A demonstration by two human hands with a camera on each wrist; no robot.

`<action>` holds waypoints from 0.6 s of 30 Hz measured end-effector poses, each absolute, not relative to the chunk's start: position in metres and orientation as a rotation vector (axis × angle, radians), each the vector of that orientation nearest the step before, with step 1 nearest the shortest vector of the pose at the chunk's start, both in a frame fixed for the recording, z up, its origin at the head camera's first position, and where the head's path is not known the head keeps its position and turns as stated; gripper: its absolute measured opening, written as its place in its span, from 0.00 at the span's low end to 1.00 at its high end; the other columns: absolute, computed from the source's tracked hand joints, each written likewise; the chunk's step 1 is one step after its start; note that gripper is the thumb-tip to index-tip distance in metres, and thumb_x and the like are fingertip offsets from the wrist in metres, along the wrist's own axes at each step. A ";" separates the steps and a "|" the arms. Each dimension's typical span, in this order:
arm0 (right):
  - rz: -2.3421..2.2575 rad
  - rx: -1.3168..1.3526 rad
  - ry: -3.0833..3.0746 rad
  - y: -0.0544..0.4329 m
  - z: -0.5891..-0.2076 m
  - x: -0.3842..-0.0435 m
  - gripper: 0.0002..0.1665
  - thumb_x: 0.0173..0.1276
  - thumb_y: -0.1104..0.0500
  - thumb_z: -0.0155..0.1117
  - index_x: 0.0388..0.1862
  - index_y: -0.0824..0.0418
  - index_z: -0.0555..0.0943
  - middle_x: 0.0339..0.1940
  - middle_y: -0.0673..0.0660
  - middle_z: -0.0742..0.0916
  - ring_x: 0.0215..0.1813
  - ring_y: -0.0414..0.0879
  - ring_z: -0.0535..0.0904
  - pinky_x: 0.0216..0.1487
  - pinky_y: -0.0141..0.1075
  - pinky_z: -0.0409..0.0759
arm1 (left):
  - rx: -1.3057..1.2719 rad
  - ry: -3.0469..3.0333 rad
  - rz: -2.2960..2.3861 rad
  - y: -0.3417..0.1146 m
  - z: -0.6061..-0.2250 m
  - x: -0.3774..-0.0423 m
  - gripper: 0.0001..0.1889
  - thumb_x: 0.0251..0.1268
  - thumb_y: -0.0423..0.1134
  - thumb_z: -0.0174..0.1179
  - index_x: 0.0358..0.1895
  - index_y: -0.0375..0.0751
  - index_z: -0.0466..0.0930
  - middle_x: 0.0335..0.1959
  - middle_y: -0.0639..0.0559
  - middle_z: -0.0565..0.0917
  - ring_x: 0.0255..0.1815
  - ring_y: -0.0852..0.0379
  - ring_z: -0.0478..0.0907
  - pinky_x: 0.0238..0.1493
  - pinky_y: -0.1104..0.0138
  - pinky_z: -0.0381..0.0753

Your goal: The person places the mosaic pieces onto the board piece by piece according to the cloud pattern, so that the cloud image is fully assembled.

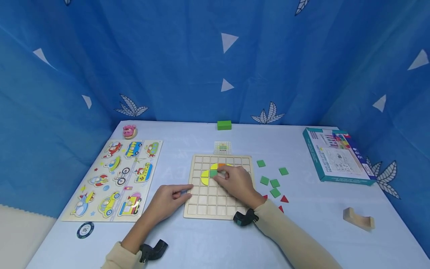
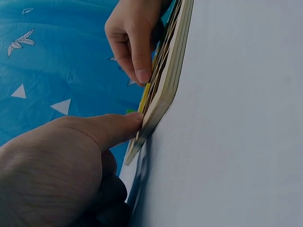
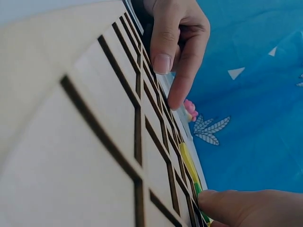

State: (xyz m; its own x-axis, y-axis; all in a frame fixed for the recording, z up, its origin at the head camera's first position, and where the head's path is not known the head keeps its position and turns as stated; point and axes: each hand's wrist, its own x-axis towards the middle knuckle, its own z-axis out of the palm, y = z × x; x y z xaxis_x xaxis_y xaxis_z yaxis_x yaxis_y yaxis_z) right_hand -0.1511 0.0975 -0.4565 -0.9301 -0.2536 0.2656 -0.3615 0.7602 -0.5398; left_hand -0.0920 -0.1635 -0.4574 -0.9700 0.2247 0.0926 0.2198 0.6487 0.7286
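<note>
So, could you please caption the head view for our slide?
Left hand touches the gridded wooden board; right hand touches a green square tile.

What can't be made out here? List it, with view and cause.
Head: the pattern details on the card, too small.
Head: fine print on the box, too small.
Head: some cells of the board, covered by the right grip.
Left wrist: the board's grid, seen nearly edge-on.
Right wrist: part of the green tile, behind the thumb.

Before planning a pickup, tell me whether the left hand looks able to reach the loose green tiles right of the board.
Probably not directly: the board and right hand lie between the left hand and those green tiles.
</note>
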 end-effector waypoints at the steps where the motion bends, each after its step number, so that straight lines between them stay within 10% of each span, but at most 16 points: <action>1: 0.910 0.497 -2.772 0.097 -0.457 -0.151 0.16 0.65 0.46 0.74 0.47 0.53 0.91 0.12 0.42 0.71 0.16 0.37 0.65 0.20 0.33 0.60 | 0.382 2.848 1.260 -0.164 -0.458 -0.092 0.15 0.65 0.43 0.72 0.54 0.51 0.90 0.10 0.65 0.60 0.14 0.67 0.55 0.21 0.71 0.57; 18: 1.176 0.465 -2.747 0.146 -0.434 -0.139 0.13 0.69 0.53 0.73 0.50 0.55 0.89 0.12 0.45 0.68 0.15 0.41 0.63 0.18 0.33 0.59 | 0.413 2.844 1.287 -0.166 -0.460 -0.092 0.15 0.65 0.43 0.72 0.54 0.52 0.90 0.10 0.65 0.58 0.14 0.66 0.52 0.22 0.71 0.57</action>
State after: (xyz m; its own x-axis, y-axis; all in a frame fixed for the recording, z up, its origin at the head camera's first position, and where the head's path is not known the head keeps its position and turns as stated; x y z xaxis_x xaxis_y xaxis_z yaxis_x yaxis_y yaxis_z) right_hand -0.1386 0.1464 -0.4340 -0.9460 -0.2330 0.2253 -0.3239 0.6513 -0.6862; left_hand -0.0921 -0.1661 -0.4596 -0.9655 0.2343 0.1134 0.2398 0.6316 0.7373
